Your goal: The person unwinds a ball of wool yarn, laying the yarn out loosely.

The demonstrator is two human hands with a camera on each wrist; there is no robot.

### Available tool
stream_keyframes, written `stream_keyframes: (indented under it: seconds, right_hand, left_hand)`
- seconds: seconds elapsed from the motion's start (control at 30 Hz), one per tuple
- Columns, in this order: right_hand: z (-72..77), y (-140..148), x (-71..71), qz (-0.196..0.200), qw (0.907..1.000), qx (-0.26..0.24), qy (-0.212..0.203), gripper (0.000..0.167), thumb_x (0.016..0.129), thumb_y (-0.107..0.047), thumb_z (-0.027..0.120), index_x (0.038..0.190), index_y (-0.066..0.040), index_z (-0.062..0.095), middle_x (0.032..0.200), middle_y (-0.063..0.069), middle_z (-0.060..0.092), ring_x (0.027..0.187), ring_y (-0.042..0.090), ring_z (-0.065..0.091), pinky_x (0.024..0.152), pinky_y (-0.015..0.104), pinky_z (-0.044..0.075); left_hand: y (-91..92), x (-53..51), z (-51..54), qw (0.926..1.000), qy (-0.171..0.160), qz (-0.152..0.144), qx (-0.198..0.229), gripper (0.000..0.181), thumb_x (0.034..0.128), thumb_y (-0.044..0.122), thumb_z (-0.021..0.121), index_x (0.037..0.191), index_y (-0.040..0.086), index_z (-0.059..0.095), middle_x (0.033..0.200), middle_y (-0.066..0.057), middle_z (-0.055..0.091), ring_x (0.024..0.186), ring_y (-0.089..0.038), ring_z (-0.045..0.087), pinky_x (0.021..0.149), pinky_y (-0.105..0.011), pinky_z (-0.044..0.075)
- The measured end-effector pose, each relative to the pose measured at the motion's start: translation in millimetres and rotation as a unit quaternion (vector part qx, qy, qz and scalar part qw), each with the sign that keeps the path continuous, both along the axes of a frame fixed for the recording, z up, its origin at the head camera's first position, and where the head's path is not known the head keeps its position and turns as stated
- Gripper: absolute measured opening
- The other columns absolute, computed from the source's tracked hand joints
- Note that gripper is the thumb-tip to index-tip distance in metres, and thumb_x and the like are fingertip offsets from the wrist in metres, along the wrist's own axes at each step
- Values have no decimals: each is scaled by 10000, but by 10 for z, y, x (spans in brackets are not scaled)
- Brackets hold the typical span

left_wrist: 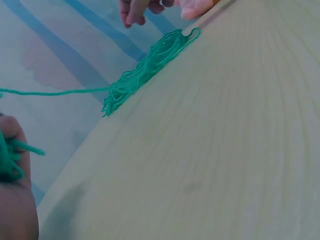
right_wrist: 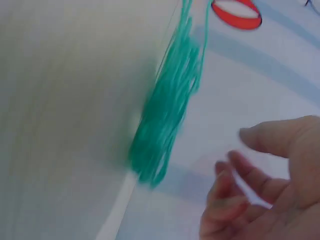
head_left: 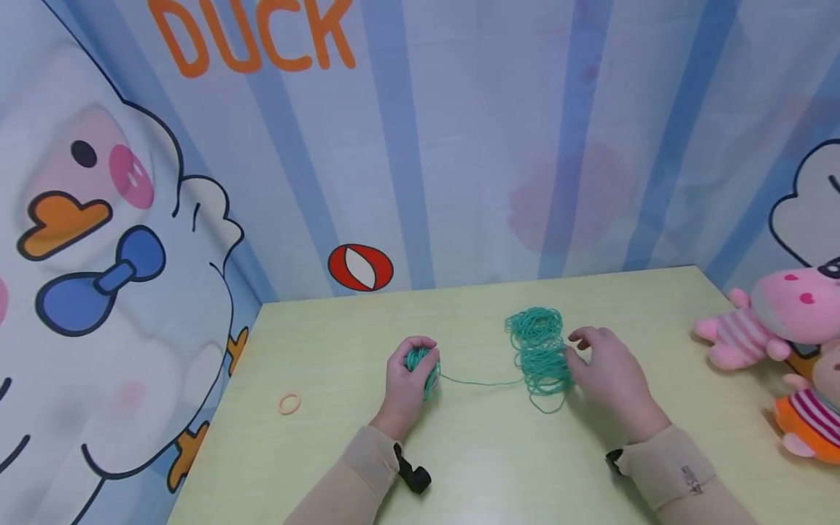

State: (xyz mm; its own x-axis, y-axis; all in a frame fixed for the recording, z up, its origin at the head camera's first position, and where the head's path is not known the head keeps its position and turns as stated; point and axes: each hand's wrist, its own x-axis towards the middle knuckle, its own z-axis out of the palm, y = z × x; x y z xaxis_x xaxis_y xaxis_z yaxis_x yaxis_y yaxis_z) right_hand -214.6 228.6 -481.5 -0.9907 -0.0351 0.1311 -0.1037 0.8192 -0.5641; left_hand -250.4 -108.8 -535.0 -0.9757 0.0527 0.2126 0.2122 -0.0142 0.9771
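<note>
My left hand (head_left: 410, 375) grips a small wound bundle of green yarn (head_left: 416, 358), its fingers curled round it. From that bundle a single green strand (head_left: 482, 383) runs to the right, into a larger loose heap of green yarn (head_left: 541, 357) lying on the table. Beside the heap's right edge is my right hand (head_left: 607, 372), thumb and fingers parted with nothing between them. In the right wrist view this hand (right_wrist: 265, 185) stands apart from the looped yarn (right_wrist: 167, 105). The left wrist view shows the held yarn (left_wrist: 9, 160) only in part.
An orange ring (head_left: 289, 403) lies on the pale table (head_left: 485, 452) to the left. Two plush toys, a pink one (head_left: 755, 321) and one in orange and stripes (head_left: 814, 415), sit at the right edge. A printed curtain (head_left: 459, 146) hangs behind the table.
</note>
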Motion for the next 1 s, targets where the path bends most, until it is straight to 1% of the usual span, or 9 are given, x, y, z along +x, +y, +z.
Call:
stream_keyframes:
  seconds: [0.1,0.2,0.3,0.4,0.5,0.63,0.73,0.83,1.0]
  right_hand:
    - [44,-341,40,550,9976,-389,186,374,1094,-246,665,1393,-21,689,1320,186,720,913,213,678,760,388,583]
    - [47,-707,63,1199,9899,-760,-54,386,1093,-248,690,1435,-67,693,1392,133,739,883,124,659,701,283,554]
    - [27,-1043,68,1698,9805,-907,-403,434,1106,-282,677,1490,-79,664,1439,105,737,863,76,656,686,244,548]
    - [0,-1290,67,1988,9748,-862,-536,421,1116,-275,660,1478,-61,671,1375,108,771,805,46,656,682,242,556]
    - [-23,-1403,72,1969,9763,-788,-426,302,1115,-241,663,1349,-78,761,1191,69,830,735,29,639,657,239,544]
    - [-14,-1364,76,1755,9803,-894,-179,201,1111,-206,669,1186,-109,829,990,5,840,686,28,620,633,227,520]
    - [33,-1233,91,1563,9824,-1016,-73,195,1110,-200,669,1192,-112,823,975,10,836,691,49,617,617,230,512]
    - [88,-1054,114,1361,9849,-1071,-13,191,1110,-211,671,1211,-136,814,997,30,833,693,79,602,588,246,501]
    - [152,-697,142,1189,9852,-1237,60,205,1122,-218,656,1242,-131,798,1036,59,824,710,85,609,596,260,504]
  left_hand:
    - [-12,16,15,10000,-10,-37,-18,331,1103,224,680,1301,-39,648,1105,3,658,929,-166,593,796,-234,536]
    - [-18,27,22,9999,-36,-113,37,346,1104,222,679,1312,-51,631,1055,0,645,854,-152,589,729,-229,546]
    - [-20,27,23,9997,-66,-199,161,369,1102,221,687,1315,-70,613,1000,0,638,782,-136,586,672,-232,560]
    - [-13,20,17,9996,-32,-204,201,358,1093,226,704,1290,-63,625,976,14,643,759,-113,596,656,-235,580]
    - [-1,18,16,9997,42,-179,156,303,1086,236,716,1250,-14,659,952,11,645,742,-107,601,647,-233,584]
    - [8,9,7,9999,73,-67,51,234,1079,256,730,1210,65,697,936,2,643,746,-124,594,649,-228,567]
    - [6,1,0,9999,78,41,-63,240,1076,263,734,1213,69,708,1006,17,662,846,-136,599,738,-225,553]
    - [-1,-2,-7,9998,128,89,-120,289,1077,250,730,1243,15,697,1086,27,677,940,-148,596,827,-227,530]
    - [-13,-1,-14,9998,189,46,-52,348,1082,216,717,1274,-69,663,1068,14,673,895,-141,587,797,-220,523]
